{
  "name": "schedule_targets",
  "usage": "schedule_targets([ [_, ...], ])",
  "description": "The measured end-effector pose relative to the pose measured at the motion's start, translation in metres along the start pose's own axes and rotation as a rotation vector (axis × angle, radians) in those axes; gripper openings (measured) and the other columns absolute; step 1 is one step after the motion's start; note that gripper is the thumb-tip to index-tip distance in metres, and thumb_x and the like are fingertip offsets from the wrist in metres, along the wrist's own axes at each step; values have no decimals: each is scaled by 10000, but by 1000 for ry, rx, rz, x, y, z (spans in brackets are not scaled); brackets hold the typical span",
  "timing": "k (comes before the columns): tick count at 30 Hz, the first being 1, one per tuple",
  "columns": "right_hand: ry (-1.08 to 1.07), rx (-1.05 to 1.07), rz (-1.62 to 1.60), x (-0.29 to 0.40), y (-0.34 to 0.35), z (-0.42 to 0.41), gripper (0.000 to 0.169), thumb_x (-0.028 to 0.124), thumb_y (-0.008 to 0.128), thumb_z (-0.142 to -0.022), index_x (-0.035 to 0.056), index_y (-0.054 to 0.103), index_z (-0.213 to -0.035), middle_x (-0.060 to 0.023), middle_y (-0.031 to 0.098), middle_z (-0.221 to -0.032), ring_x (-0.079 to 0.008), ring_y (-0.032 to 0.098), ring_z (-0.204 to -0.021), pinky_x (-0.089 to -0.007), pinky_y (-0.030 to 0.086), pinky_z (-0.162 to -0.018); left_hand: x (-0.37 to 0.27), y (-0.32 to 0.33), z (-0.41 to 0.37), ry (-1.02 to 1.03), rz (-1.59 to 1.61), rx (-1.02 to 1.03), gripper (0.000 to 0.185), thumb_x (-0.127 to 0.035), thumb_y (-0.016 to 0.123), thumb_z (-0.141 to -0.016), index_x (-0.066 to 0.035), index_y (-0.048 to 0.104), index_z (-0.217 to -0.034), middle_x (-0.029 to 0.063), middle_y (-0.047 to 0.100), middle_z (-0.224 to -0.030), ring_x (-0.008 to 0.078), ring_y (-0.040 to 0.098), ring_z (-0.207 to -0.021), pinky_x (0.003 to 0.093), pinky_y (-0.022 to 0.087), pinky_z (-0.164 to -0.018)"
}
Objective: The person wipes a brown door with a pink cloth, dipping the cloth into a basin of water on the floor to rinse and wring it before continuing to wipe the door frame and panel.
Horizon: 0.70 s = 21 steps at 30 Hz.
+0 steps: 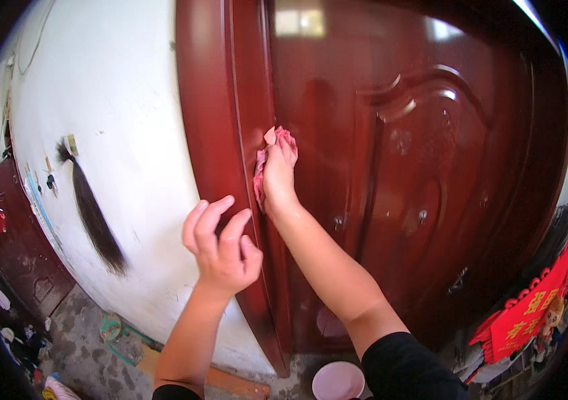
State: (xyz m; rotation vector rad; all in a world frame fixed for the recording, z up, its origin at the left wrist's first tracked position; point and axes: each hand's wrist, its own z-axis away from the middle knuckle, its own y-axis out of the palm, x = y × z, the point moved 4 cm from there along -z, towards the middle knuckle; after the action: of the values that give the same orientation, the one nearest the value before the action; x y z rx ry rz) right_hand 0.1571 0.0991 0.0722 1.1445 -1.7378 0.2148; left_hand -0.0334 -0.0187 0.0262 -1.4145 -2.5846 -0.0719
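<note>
A crumpled pink cloth point(287, 140) is gripped in my right hand point(279, 175), pressed against the edge where the dark red wooden door frame point(214, 125) meets the door point(324, 165). Parts of the cloth stick out on both sides of that hand. Lower and to the left, my left hand point(224, 247) is raised in front of the frame, fingers apart and curled, with nothing in it. The door is glossy, with a carved panel and light reflections.
A pink basin point(338, 381) stands on the floor below. On the white wall point(133, 125) hangs a long tuft of dark hair point(96, 215). A red fringed banner point(524, 315) with writing and a plush toy point(553, 315) are at right. A wooden board point(236, 384) lies by the wall.
</note>
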Motion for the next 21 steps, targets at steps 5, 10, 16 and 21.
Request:
schedule_targets([
  [5, -175, 115, -376, 96, 53, -63, 775, 474, 712, -1022, 22, 442, -1590, -79, 326, -1695, -215, 282, -1566, -363, 220, -1280, -3, 27, -27, -50, -5, -37, 542, -144, 604, -873, -58, 600, -1408, 203, 491, -1557, 452, 339, -1476, 568, 242, -1233],
  [10, -278, 311, -395, 163, 93, -141, 409, 438, 698, -1032, 105, 625, -1258, -26, 584, -1268, -179, 537, -1181, -359, 432, -1034, -7, 40, -21, -10, -144, -118, 482, -229, 598, -907, -93, 638, -1367, 182, 515, -1552, 408, 339, -1496, 559, 212, -1237],
  [16, -776, 347, -73, 263, 124, -220, 255, 195, 425, -1034, 77, 652, -1040, -39, 593, -740, -149, 526, -622, -352, 408, -537, -13, 45, -20, -9, -225, -134, 455, -206, 638, -850, -137, 680, -1298, 133, 561, -1531, 373, 370, -1485, 530, 243, -1245],
  [21, -530, 398, -224, 294, 136, -233, 254, 251, 574, -1043, 50, 685, -1152, -3, 625, -828, -133, 521, -715, -306, 439, -676, -15, 50, -22, -24, -220, -153, 488, -156, 670, -804, -126, 683, -1291, 126, 559, -1534, 369, 379, -1480, 534, 267, -1233],
])
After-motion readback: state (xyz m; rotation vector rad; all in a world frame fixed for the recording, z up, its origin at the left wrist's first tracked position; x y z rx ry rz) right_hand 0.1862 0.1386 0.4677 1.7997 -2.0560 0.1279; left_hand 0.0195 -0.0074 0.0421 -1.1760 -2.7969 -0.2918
